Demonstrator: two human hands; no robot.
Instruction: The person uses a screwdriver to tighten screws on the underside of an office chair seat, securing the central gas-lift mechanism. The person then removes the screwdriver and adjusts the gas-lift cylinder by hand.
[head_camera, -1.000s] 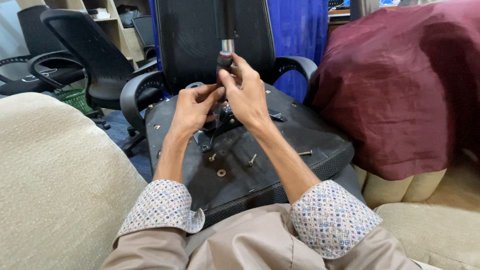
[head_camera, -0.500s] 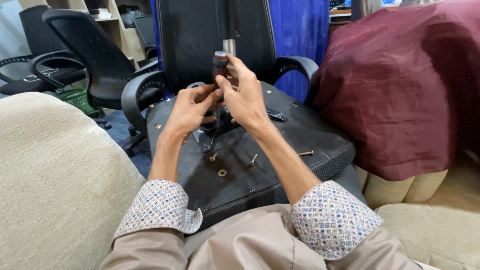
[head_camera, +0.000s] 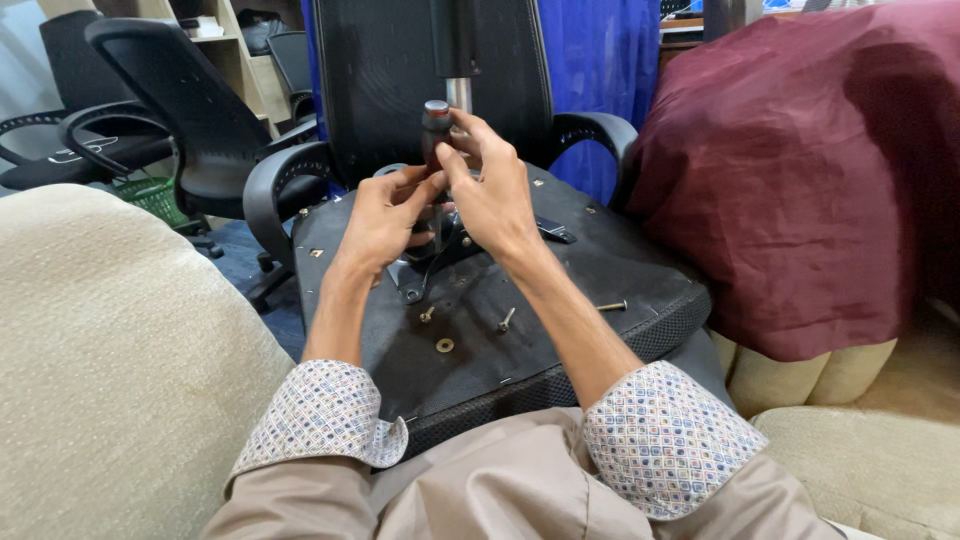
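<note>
The right hand (head_camera: 490, 195) pinches a dark screwdriver handle with a red end (head_camera: 436, 128) over the upturned black chair seat (head_camera: 560, 300). The left hand (head_camera: 385, 215) curls beside it, steadying the metal bracket (head_camera: 420, 275); its grip I cannot tell. This looks like screw work; turning needs a steady push.

A single head-worn camera looks down and forward from the seated person's own eye level, close over the lap. Its frame centres on the upturned black office-chair seat (head_camera: 560, 300) resting near; patterned shirt cuffs (head_camera: 670, 435) fill the bottom edge, a cream cushion (head_camera: 110, 350) the left, a maroon cloth-covered mound (head_camera: 820, 170) the right, blue curtain (head_camera: 600, 70) far behind.
</note>
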